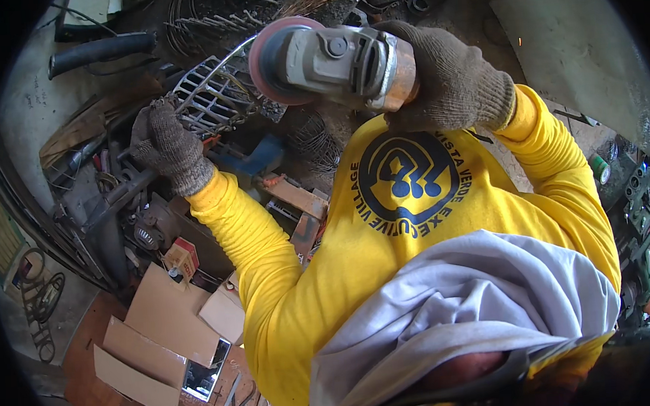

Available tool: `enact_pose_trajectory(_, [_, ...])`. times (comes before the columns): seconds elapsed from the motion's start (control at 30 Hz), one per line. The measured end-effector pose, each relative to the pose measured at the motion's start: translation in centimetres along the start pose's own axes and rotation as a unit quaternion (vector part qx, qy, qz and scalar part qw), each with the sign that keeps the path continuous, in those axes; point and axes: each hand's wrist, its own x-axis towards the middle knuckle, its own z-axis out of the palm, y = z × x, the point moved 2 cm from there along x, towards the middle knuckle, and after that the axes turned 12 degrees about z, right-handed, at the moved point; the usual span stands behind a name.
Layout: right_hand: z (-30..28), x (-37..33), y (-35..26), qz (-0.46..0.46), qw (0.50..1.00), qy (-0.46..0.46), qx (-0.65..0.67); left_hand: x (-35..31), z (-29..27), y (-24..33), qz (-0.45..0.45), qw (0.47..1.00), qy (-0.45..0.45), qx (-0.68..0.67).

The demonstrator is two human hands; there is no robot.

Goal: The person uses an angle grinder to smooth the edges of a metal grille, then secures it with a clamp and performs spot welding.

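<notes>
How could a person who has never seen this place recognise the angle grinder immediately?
Start from the yellow shirt; its right sleeve leads up to the gloved right hand. That hand holds the angle grinder, set apart from the nearby open metal grate by its grey body and round, red-rimmed disc.

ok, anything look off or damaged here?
Cardboard box at lower left: its flaps splay open, looks untidy. Also, no guard shows around the disc of the grinder in the right hand; this angle may hide one.
</notes>
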Motion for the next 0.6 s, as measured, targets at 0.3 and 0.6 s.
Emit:
enact_pose_trajectory(0.3, [-0.8,-0.4,-0.5,0.032,0.999,0.012,-0.022,1.2,-1.0,-2.2,-0.031,0.996,-0.087,-0.006])
enact_pose_trajectory(0.6, [-1.9,0.0,0.4,0.081,0.990,0.091,-0.066,2.7,-1.4,-2.8,0.276,0.929,-0.188,0.159])
